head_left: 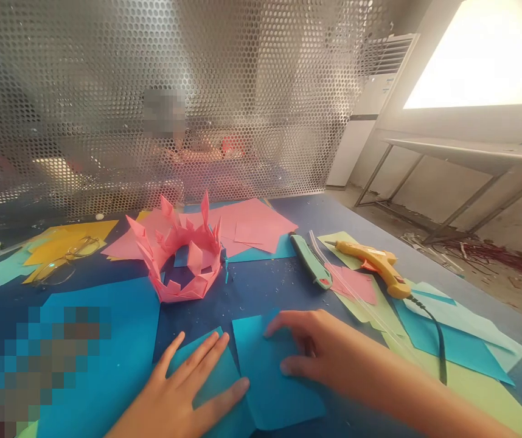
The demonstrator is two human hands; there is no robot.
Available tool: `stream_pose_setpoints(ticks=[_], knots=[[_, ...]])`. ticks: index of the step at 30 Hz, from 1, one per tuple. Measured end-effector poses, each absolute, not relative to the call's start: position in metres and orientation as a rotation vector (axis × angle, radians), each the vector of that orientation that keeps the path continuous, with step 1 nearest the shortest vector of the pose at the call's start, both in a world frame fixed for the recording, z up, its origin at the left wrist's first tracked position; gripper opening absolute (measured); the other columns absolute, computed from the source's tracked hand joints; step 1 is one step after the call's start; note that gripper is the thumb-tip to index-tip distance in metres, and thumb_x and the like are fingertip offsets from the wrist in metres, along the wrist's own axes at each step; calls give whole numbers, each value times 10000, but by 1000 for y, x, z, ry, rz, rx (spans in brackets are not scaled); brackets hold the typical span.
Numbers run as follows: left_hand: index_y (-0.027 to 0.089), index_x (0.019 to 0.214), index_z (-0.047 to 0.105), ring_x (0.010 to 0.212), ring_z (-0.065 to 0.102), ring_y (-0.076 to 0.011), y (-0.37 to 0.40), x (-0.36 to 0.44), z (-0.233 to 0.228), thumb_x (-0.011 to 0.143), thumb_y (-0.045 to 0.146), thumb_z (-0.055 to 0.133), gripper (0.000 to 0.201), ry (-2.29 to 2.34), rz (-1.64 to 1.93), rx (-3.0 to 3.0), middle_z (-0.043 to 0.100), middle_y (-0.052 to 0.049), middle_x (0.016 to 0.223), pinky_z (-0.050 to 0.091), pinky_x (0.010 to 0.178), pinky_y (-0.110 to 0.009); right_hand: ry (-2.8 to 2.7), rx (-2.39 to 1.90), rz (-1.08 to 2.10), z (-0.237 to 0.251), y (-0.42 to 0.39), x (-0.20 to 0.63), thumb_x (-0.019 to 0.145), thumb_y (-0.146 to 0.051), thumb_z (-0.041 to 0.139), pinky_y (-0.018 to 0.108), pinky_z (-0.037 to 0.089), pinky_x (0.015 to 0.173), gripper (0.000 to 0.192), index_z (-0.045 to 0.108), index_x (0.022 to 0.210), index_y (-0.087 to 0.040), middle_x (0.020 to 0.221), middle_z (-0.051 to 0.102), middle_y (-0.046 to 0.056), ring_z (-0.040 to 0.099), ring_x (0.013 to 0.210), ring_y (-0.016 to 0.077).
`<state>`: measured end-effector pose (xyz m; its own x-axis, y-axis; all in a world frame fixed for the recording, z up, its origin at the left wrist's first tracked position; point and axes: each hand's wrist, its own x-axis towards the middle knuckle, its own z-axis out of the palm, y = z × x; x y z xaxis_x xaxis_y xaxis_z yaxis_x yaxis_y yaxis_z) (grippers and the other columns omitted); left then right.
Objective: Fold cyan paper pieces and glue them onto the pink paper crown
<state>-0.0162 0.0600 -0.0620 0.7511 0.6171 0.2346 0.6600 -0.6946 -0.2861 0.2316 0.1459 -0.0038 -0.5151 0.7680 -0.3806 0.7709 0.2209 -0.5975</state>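
My left hand (pixel 183 389) lies flat with spread fingers on a blue paper piece (pixel 231 417). Beside it, my right hand (pixel 316 350) rests on a second blue paper piece (pixel 270 389), its fingers curved and a gap between thumb and forefinger. A narrow wedge of table separates the two pieces at the top; whether they join lower down I cannot tell. Beyond both hands stands a pink folded-paper crown (pixel 192 291) with pointed tips. A large blue sheet (pixel 124 347) spreads out left of my left hand.
At right lie a green utility knife (pixel 311 261), a yellow glue gun (pixel 373 261) with a black cord, clear glue sticks (pixel 361 301) and green paper (pixel 480 395). Eyeglasses (pixel 67 258) rest on yellow paper at left. Pink sheets (pixel 256 222) lie before a perforated metal screen (pixel 261 91).
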Motion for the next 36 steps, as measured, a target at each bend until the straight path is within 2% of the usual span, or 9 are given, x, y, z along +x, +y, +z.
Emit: stream_pose_setpoints(ticks=[2, 7, 12, 16, 20, 23, 26, 32, 36], knots=[[340, 1461, 166, 1182, 553, -298, 63, -18, -68, 871, 603, 380, 680, -943, -213, -2587, 598, -172, 1275, 467, 875, -463, 2460, 1537, -1215, -7, 148, 234, 711, -290, 682, 217, 328, 505, 308, 650, 1017, -305, 637, 520, -60, 494, 567, 113], [445, 1429, 194, 1288, 447, -308, 58, -21, -87, 892, 511, 441, 595, -1014, -226, -2586, 434, -141, 1441, 445, 915, -553, 2467, 1522, -1251, -8, 149, 238, 715, -283, 676, 214, 310, 497, 302, 648, 1015, -283, 614, 483, -63, 457, 547, 105], [536, 1388, 185, 1258, 486, -300, 56, -17, -76, 902, 429, 473, 575, -1080, -211, -2580, 479, -106, 1413, 468, 874, -582, 2436, 1518, -1255, -2, 149, 239, 679, -261, 707, 209, 321, 509, 415, 620, 1084, -288, 648, 512, -61, 496, 583, 116], [535, 1383, 195, 1250, 493, -303, 58, -17, -67, 878, 384, 544, 632, -1015, -226, -2688, 471, -84, 1420, 472, 888, -558, 2403, 1502, -1237, -1, 151, 240, 636, -238, 739, 204, 317, 491, 497, 606, 1108, -318, 638, 509, -75, 506, 572, 113], [500, 1393, 203, 1256, 472, -339, 57, -14, -64, 866, 422, 536, 629, -1077, -281, -2698, 475, -96, 1406, 445, 866, -636, 2418, 1505, -1223, -4, 153, 241, 641, -256, 739, 205, 318, 484, 487, 606, 1103, -336, 645, 522, -79, 512, 571, 112], [382, 1398, 323, 1253, 495, -242, 59, -10, -61, 888, 411, 504, 541, -957, -251, -2784, 503, -63, 1382, 429, 977, -514, 2416, 1500, -1220, -5, 153, 242, 640, -275, 745, 203, 317, 480, 518, 596, 1133, -329, 642, 529, -78, 519, 570, 113], [283, 1372, 405, 1216, 533, -176, 63, -8, -57, 912, 395, 475, 479, -785, -171, -2831, 527, -41, 1358, 466, 969, -348, 2399, 1509, -1207, -3, 152, 242, 609, -264, 767, 200, 319, 482, 582, 589, 1159, -331, 648, 541, -74, 531, 582, 118], [379, 1413, 278, 1200, 545, -185, 66, -7, -51, 904, 377, 503, 557, -745, -179, -2818, 491, -11, 1386, 524, 897, -351, 2399, 1516, -1157, -1, 154, 246, 612, -228, 741, 201, 304, 472, 575, 595, 1154, -348, 649, 531, -65, 520, 574, 123], [384, 1412, 268, 1199, 543, -179, 66, -9, -52, 890, 355, 537, 588, -755, -245, -2851, 487, -7, 1388, 516, 908, -340, 2414, 1525, -1099, -1, 158, 249, 630, -227, 717, 205, 296, 470, 548, 595, 1145, -366, 644, 537, -64, 521, 572, 129]])
